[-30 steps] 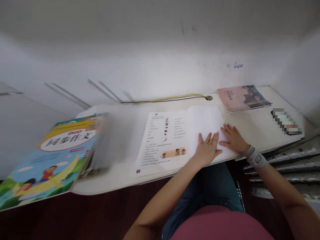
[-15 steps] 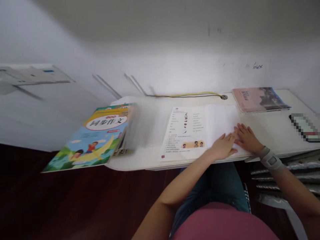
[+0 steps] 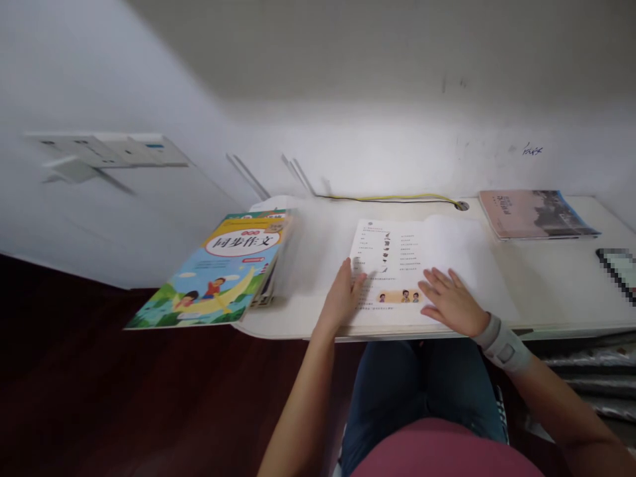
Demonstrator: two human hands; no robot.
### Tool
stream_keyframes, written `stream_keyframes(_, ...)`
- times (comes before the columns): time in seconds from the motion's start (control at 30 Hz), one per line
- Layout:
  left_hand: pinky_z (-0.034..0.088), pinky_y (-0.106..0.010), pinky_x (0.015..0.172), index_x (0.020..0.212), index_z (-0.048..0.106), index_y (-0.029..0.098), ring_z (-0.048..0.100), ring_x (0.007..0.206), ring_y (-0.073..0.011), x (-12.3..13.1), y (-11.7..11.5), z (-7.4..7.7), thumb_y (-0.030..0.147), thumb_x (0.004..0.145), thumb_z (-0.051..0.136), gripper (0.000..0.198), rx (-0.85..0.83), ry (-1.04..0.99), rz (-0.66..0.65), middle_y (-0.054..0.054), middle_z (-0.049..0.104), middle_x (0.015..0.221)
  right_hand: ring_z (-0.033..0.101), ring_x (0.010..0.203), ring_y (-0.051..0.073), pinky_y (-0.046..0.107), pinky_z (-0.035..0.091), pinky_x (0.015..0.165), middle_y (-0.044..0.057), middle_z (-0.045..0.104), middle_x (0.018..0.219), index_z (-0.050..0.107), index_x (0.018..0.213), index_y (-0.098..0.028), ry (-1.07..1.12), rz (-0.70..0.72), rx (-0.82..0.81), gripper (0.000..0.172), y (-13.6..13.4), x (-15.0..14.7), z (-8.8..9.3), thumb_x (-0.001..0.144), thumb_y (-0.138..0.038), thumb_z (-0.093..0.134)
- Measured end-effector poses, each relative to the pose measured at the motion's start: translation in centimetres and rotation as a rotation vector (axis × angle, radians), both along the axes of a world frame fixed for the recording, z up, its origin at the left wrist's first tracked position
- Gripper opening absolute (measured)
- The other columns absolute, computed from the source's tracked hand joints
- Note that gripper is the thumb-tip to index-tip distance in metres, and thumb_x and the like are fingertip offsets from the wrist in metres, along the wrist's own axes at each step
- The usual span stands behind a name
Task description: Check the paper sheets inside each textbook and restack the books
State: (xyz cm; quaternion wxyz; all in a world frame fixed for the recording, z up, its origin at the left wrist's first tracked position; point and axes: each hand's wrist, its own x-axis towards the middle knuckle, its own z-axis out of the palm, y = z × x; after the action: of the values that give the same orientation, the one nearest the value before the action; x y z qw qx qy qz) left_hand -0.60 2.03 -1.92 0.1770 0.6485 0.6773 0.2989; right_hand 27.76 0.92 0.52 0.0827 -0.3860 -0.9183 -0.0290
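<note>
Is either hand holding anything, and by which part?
The right hand holds nothing: it is spread over the open book. The left hand is at the book's left edge; whether it grips there cannot be told.

An open book [image 3: 460,245] is seen right of centre, its left edge partly covered by the left hand [image 3: 342,295], its lower part by the spread right hand [image 3: 456,305]. Stacked books [image 3: 209,268] are set left of centre, a pink book [image 3: 521,215] and a phone [image 3: 622,273] at right.
</note>
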Motion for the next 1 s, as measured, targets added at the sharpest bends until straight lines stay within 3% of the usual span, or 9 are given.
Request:
stream_keyframes(0.17,0.023,-0.042,0.112,0.146,0.017,0.007,0.023,0.138,-0.0259,-0.5,-0.8,-0.1,0.052,0.090,0.033,0.073,-0.044,-0.108,0.035,-0.020,0.023,0.150,0.028,0.136,0.034,0.056,0.025,0.106,0.022,0.033,0.146,0.041,0.136,-0.009,-0.025,-0.077,-0.074,0.065,1.7,-2.4,-1.0,0.088,-0.053,0.043)
stream_keyframes(0.3,0.027,-0.047,0.110,0.146,0.014,0.007,0.027,0.137,-0.0291,-0.9,-0.7,-0.5,0.053,0.090,0.034,0.076,-0.040,-0.082,0.009,-0.022,0.026,0.148,0.019,0.139,0.032,0.053,0.025,0.107,0.021,0.022,0.150,0.033,0.141,-0.010,-0.016,-0.101,-0.097,0.072,1.8,-1.9,-2.1,0.089,-0.059,0.034)
stream_keyframes(0.47,0.031,-0.051,0.106,0.146,0.012,0.003,0.032,0.133,-0.0340,-0.6,-0.4,-0.8,0.054,0.090,0.032,0.078,-0.056,-0.008,0.018,-0.026,0.028,0.146,0.019,0.140,0.029,0.051,0.022,0.110,0.020,0.021,0.150,0.030,0.143,-0.009,0.014,-0.135,-0.096,0.074,1.4,-1.5,-2.4,0.089,-0.061,0.030)
stream_keyframes(0.67,0.037,-0.047,0.103,0.144,0.022,0.005,0.040,0.130,-0.0318,-0.7,-0.3,-0.8,0.044,0.091,0.033,0.067,-0.032,0.048,0.052,-0.023,0.038,0.142,0.020,0.139,0.028,0.049,0.022,0.110,0.020,0.023,0.150,0.030,0.142,-0.005,0.016,-0.125,-0.094,0.074,1.3,-0.7,-2.2,0.091,-0.058,0.029)
stream_keyframes(0.83,0.041,-0.046,0.095,0.134,0.040,0.002,0.050,0.118,-0.0341,-1.7,-0.3,0.8,0.036,0.086,0.041,0.059,0.092,0.297,0.348,-0.025,0.053,0.126,0.019,0.140,0.028,0.050,0.022,0.110,0.019,0.024,0.150,0.028,0.143,-0.007,0.037,-0.120,-0.088,0.073,1.1,-0.7,-2.4,0.090,-0.058,0.032)
stream_keyframes(0.9,0.045,-0.044,0.087,0.126,0.050,0.005,0.058,0.105,-0.0341,-1.7,-0.2,1.9,0.040,0.085,0.042,0.055,-0.019,0.370,0.357,-0.021,0.062,0.111,0.019,0.140,0.028,0.050,0.022,0.110,0.019,0.024,0.150,0.029,0.143,-0.008,0.039,-0.123,-0.095,0.074,1.1,-0.8,-2.3,0.090,-0.059,0.033)
stream_keyframes(1.0,0.047,-0.039,0.071,0.105,0.063,0.014,0.064,0.086,-0.0317,-1.2,0.0,3.8,0.041,0.088,0.034,0.043,-0.233,0.441,0.249,-0.016,0.069,0.091,0.020,0.139,0.028,0.049,0.022,0.111,0.019,0.025,0.150,0.031,0.142,-0.007,0.041,-0.127,-0.113,0.075,1.1,-0.8,-1.9,0.089,-0.060,0.031)
